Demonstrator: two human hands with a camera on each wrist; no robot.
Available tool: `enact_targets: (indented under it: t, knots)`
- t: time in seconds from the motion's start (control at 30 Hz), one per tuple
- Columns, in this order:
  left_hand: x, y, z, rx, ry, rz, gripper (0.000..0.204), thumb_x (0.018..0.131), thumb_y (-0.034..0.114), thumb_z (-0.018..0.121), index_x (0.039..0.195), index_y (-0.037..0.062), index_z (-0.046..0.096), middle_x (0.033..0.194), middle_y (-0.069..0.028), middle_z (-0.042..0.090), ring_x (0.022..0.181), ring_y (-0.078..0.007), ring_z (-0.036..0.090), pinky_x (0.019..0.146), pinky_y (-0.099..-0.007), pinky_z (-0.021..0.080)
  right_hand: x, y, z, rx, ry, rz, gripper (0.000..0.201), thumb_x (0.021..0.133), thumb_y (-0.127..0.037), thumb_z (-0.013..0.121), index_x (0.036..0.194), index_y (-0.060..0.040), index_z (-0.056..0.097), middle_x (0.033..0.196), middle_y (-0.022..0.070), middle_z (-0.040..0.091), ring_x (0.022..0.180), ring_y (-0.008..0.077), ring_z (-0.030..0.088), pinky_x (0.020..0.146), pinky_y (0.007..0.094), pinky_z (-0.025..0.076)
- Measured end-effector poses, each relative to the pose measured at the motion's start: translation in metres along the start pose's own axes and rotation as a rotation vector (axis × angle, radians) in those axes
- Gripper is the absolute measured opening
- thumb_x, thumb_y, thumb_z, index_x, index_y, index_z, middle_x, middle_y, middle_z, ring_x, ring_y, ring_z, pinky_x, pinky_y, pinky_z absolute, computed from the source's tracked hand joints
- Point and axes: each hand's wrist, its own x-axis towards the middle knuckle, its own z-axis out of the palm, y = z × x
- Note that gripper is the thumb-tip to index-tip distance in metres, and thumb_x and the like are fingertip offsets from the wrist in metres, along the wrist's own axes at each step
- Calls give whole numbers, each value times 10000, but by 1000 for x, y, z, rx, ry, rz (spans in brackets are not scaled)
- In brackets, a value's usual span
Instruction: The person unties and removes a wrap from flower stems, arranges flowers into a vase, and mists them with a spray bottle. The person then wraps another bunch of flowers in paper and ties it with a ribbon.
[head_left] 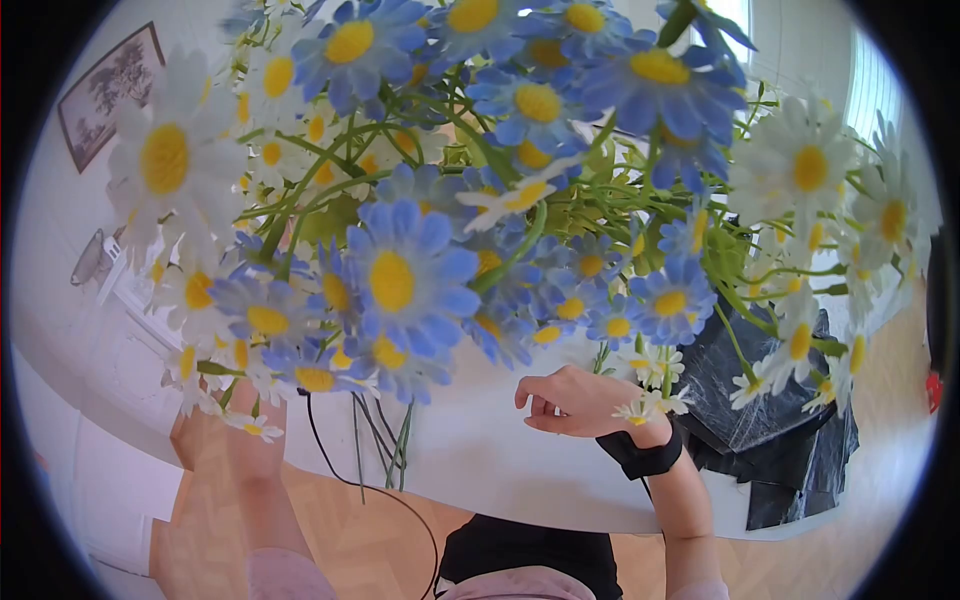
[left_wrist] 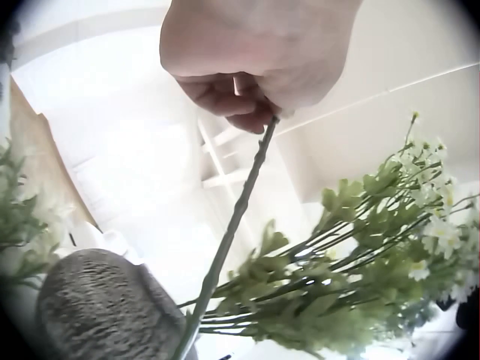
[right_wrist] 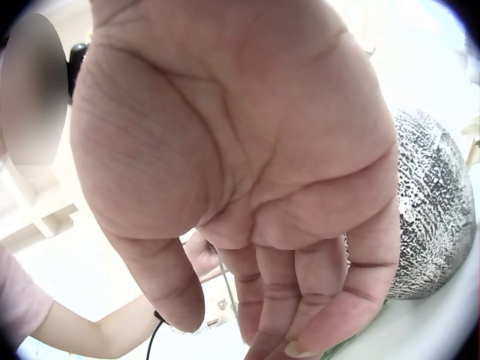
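In the left wrist view my left hand [left_wrist: 255,60] pinches the end of a thin green artificial flower stem [left_wrist: 234,217] between thumb and fingers. The stem slants down past a grey, rough-textured vase [left_wrist: 105,307]. From the head, flowers cover most of that hand. My right hand [head_left: 580,400] hovers over the white table, fingers loosely bent and nothing held; its palm faces the right wrist camera. Beside it, the patterned side of the vase [right_wrist: 435,210] shows. Blue daisies [head_left: 392,282] and white daisies [head_left: 165,158] fill the upper head view.
Loose green stems [head_left: 403,450] lie on the white table [head_left: 520,480] near its front edge. Crumpled black plastic wrapping [head_left: 790,450] hangs over the right edge. A black cable [head_left: 405,500] runs down past the table. A framed picture [head_left: 110,95] hangs on the left wall.
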Motion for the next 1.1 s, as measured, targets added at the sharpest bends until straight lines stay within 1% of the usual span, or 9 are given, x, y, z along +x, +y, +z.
enact_targets:
  t: [0.4, 0.43, 0.47, 0.5, 0.63, 0.8, 0.83, 0.9, 1.1]
  knots:
    - [9, 11, 4, 91, 13, 56, 381, 791, 246, 569, 1079, 9, 494, 931, -109, 574, 811, -214, 555, 684, -331, 458, -3, 1, 0, -52, 27, 0, 155, 789, -109, 550, 888, 1, 503, 640, 93, 600, 566, 216, 589, 537, 294, 453]
    - [8, 16, 6, 101, 15, 59, 382, 790, 247, 569, 1079, 9, 494, 932, -110, 573, 811, -215, 555, 685, -331, 458, -2, 34, 18, -50, 30, 0, 155, 789, -109, 550, 888, 1, 503, 640, 93, 600, 566, 216, 589, 537, 294, 453]
    - [6, 19, 7, 110, 17, 61, 383, 790, 249, 569, 1080, 9, 494, 933, -110, 573, 812, -216, 555, 685, -332, 458, 1, 95, 50, 27, 162, -39, 155, 789, -108, 550, 887, 1, 504, 642, 95, 601, 567, 217, 589, 537, 295, 453]
    - [2, 20, 7, 117, 22, 63, 385, 790, 250, 569, 1080, 9, 493, 934, -111, 573, 813, -217, 555, 686, -333, 458, 2, 127, 67, 104, 291, -78, 154, 788, -107, 550, 887, 2, 505, 643, 96, 601, 568, 218, 589, 536, 295, 452]
    - [6, 20, 9, 138, 29, 80, 390, 789, 255, 570, 1081, 8, 493, 937, -114, 572, 815, -220, 554, 688, -335, 458, -1, 106, 57, 153, 235, -75, 156, 788, -106, 550, 890, 2, 505, 639, 98, 602, 568, 221, 591, 534, 295, 451]
    - [12, 44, 1, 164, 66, 151, 396, 788, 262, 571, 1082, 8, 493, 940, -118, 571, 818, -225, 554, 691, -338, 458, -1, 49, 25, 195, 154, -108, 158, 787, -105, 549, 895, 2, 504, 631, 100, 604, 568, 225, 594, 531, 294, 449]
    - [12, 51, -3, 169, 79, 168, 398, 788, 264, 571, 1082, 8, 493, 941, -119, 571, 819, -226, 554, 691, -339, 458, -2, 38, 19, 182, 155, -121, 158, 787, -105, 549, 895, 2, 504, 631, 100, 604, 568, 225, 594, 531, 294, 449]
    - [12, 61, -8, 175, 101, 200, 400, 787, 266, 571, 1083, 8, 493, 943, -121, 570, 820, -228, 553, 692, -340, 457, -6, 18, 12, -22, 171, -183, 162, 791, -111, 548, 898, 2, 505, 640, 101, 607, 575, 222, 597, 532, 296, 450]
    - [23, 87, -5, 192, 125, 285, 408, 786, 274, 573, 1084, 7, 492, 947, -125, 569, 824, -233, 553, 696, -344, 457, -5, 15, 7, -105, 114, -139, 163, 799, -121, 542, 910, -7, 507, 649, 96, 608, 580, 217, 597, 533, 294, 451]
